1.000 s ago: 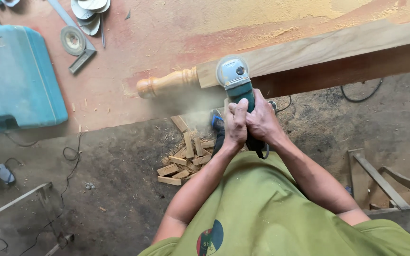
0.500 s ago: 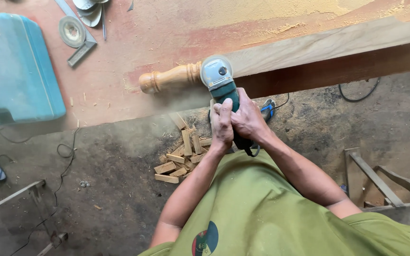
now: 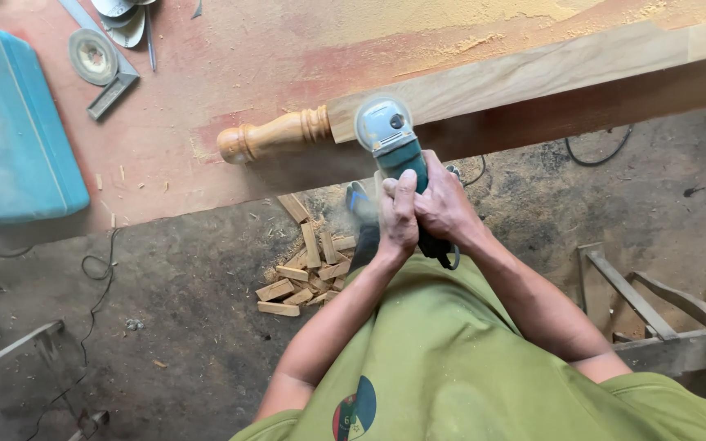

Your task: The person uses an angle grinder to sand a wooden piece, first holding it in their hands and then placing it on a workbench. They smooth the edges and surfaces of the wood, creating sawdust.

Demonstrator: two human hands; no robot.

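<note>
Gripping the angle grinder [image 3: 394, 143] with both hands: left hand [image 3: 399, 214] and right hand [image 3: 444, 206] clamped together on its teal body. Grinder head sits on the long wooden beam [image 3: 533, 73], just right of the turned knob end [image 3: 275, 135], on the reddish worktop [image 3: 230, 73]. Versus half a second ago the head has slid slightly right along the beam, away from the turned section; dust haze below it suggests it's cutting. Offcut blocks [image 3: 308, 273] piled on the floor beneath.

both arms reach forward, left hand [image 3: 398, 214] and right hand [image 3: 443, 208] clenched side by side, fingers curled.
</note>
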